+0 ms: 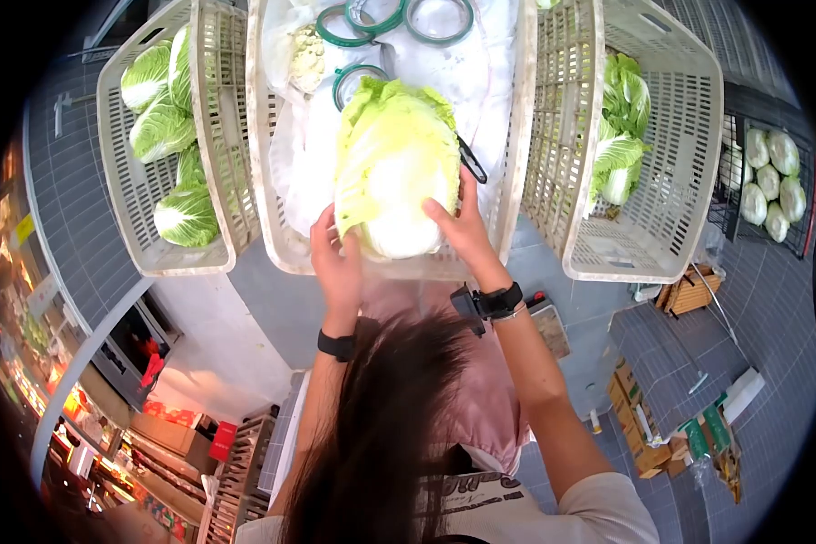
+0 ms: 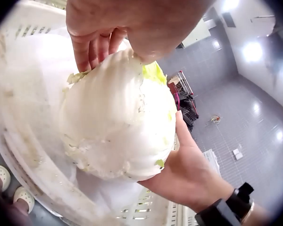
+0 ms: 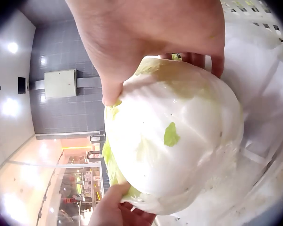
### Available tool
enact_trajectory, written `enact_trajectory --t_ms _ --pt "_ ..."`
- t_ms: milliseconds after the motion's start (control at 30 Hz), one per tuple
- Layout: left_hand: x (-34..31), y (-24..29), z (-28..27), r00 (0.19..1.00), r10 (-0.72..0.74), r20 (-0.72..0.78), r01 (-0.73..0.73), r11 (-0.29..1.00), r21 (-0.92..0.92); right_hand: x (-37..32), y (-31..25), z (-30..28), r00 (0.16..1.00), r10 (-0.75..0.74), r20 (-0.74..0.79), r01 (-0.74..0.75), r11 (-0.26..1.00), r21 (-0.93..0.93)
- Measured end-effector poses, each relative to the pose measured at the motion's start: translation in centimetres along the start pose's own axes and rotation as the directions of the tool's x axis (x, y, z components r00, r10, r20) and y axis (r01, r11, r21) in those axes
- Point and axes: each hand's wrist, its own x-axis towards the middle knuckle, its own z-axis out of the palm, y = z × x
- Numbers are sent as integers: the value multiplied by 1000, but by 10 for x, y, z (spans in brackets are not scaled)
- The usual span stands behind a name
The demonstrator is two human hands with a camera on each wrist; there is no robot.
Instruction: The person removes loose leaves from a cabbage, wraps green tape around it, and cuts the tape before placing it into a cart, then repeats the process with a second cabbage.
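Observation:
A large Chinese cabbage (image 1: 394,168) with a white base and pale green leaves lies over the middle crate, its base toward the person. My left hand (image 1: 338,263) grips its lower left side, with the thumb near the base. On the other side my right hand (image 1: 467,227) holds it, thumb on top and fingers round the flank. The left wrist view shows the cabbage's white base (image 2: 118,122) between both hands. In the right wrist view a small green leaf scrap (image 3: 171,134) sticks to the white stalk.
White sheeting lines the middle crate (image 1: 258,136). Rolls of green tape (image 1: 439,38), a cauliflower-like piece (image 1: 307,59) and a slim black tool (image 1: 472,161) lie there. Crates with cabbages (image 1: 161,127) (image 1: 621,150) flank it. Wrapped cabbages (image 1: 770,181) sit in a rack at far right.

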Motion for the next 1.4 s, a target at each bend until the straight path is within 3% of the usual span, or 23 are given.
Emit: enact_trajectory --t_ms 133,233,300,333,400,433,500,567,633,733,833,900,967,1000,1033,1067,1133,1167,1200,1233,1333,1367,1400 --pt "-27 -31 -26 990 -118 -78 98 968 -230 -13 -3 6 990 -33 -139 -1 971 -240" --pt "-54 -22 -35 923 -332 -193 248 900 -359 -49 -22 20 936 -107 -336 -21 935 -355" --pt "-67 5 -39 803 -572 -167 440 758 -481 -81 -6 33 935 -12 -355 -97 953 -288" --pt "-70 -8 -46 805 -574 -146 441 746 -499 -97 2 40 930 34 -366 -136 957 -257" --pt "-69 -34 -57 815 -572 -93 443 719 -536 -122 -12 62 898 402 -181 -413 911 -24" --pt "-74 -34 -61 758 -652 -22 512 615 -600 -131 -17 73 830 554 -61 -551 832 70" --pt "-81 -3 -66 623 -768 147 625 377 -683 -135 -12 92 844 534 -56 -531 845 61" --pt "-102 -40 -54 581 -795 175 648 321 -691 -133 -9 100 863 494 -105 -504 858 -101" --pt "-115 -68 -41 577 -785 228 657 279 -700 -119 -4 97 895 409 -178 -446 798 -406" --pt "-151 -85 -29 581 -735 350 690 217 -691 -119 38 78 993 14 -115 -95 678 -729" --pt "-174 -102 -14 571 -623 534 735 98 -671 -125 25 69 998 -31 -62 -34 568 -822" --pt "-182 -108 -10 538 -477 695 779 -31 -626 -129 29 52 1000 -15 -9 2 614 -789" --pt "-193 -94 -14 333 -378 864 879 -207 -430 -127 54 22 999 39 20 -13 712 -702" --pt "-197 -87 -17 224 -313 923 907 -280 -315 -128 57 13 988 155 -16 -136 809 -572" --pt "-197 -88 -24 110 -229 967 976 -160 -148 -130 59 4 961 274 -27 -259 868 -423" --pt "-187 -77 -34 110 -282 953 968 249 -38 -132 60 1 920 391 -14 -381 887 -261" --pt "-153 -31 -62 165 -373 913 469 844 260 -140 45 5 898 438 36 -436 899 -44" --pt "-134 -19 -68 168 -326 930 331 908 258 -143 46 5 902 429 47 -429 903 -9" --pt "-120 -10 -67 368 -157 916 133 984 116 -145 44 5 906 418 57 -420 907 27" --pt "-105 1 -68 369 -163 915 202 975 92 -144 40 3 861 501 82 -499 865 -47" --pt "-69 68 -84 312 -130 941 528 847 -58 -152 35 5 913 392 116 -361 906 -221" --pt "-65 93 -93 325 -90 942 600 790 -131 -156 52 12 996 80 -31 -83 991 -109" --pt "-64 106 -96 342 -53 938 663 721 -201 -156 56 8 999 -42 13 44 950 -310"
